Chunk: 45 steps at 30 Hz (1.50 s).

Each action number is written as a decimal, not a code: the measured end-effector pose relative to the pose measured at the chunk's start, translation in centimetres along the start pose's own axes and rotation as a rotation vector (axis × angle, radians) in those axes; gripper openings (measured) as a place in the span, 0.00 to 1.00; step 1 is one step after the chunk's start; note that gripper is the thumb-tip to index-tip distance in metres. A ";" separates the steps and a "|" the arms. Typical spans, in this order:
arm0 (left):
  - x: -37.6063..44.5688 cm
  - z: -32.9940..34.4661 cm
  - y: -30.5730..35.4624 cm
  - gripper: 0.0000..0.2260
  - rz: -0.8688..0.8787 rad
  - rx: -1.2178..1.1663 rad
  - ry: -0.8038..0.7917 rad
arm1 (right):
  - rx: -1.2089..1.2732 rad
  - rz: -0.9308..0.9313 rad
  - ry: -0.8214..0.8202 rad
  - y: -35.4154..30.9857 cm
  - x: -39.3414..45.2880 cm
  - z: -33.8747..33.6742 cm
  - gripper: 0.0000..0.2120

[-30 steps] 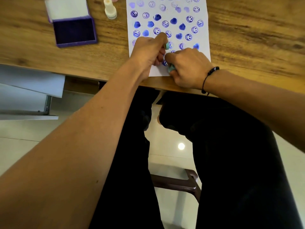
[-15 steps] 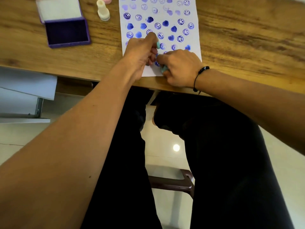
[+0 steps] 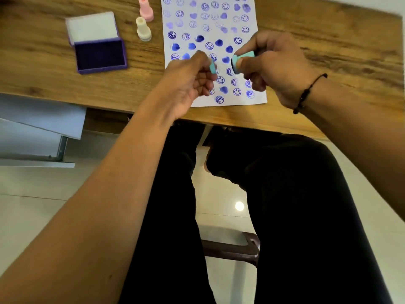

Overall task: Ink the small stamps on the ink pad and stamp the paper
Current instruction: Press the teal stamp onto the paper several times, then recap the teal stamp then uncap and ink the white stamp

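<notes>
A white paper (image 3: 256,69) covered with blue smileys, hearts and ring marks lies on the wooden table (image 3: 328,47). Above its lower half, my right hand (image 3: 276,66) grips a teal stamp (image 3: 242,60), tilted with its dark inked face toward the left. My left hand (image 3: 188,82) pinches a small teal piece (image 3: 212,67), maybe the stamp's cap, a short gap from the stamp. The purple ink pad (image 3: 99,55) lies open at the left with its white lid folded back.
A cream stamp (image 3: 143,29) and a pink stamp (image 3: 146,8) stand upright between ink pad and paper. The table's front edge runs just below my hands. Below it are my dark-trousered legs, a chair edge (image 3: 232,249) and a grey shelf (image 3: 39,130) at left.
Both hands have lifted off the paper's bottom edge and drawn apart. The teal stamp now shows in my right hand, separated from the teal piece in my left.
</notes>
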<state>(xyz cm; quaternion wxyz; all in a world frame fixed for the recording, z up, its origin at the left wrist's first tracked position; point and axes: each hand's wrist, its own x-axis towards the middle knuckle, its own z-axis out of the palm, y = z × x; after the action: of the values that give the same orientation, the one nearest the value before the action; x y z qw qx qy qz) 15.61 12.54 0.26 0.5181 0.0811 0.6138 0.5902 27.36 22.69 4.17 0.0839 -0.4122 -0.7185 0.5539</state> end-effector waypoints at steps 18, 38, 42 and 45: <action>-1.8 -0.7 0.0 0.07 0.031 -0.124 -0.126 | 0.104 -0.051 -0.064 -0.2 0.1 1.9 0.08; 1.4 -8.2 2.6 0.05 -0.023 -0.236 0.580 | -0.860 -0.536 -0.087 -3.0 11.0 14.3 0.11; 2.0 -8.5 2.7 0.07 0.014 -0.254 0.583 | -0.996 -0.605 -0.115 -2.9 11.4 14.5 0.12; 2.3 -8.8 2.8 0.05 0.017 -0.295 0.581 | -0.937 -0.620 -0.033 -4.0 11.4 13.2 0.15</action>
<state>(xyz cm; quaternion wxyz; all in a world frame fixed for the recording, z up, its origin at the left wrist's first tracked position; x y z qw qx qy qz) 6.72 9.28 -0.79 0.3225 -0.1612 0.6432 0.6755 10.34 20.71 -1.11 0.0393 -0.1661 -0.9765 0.1313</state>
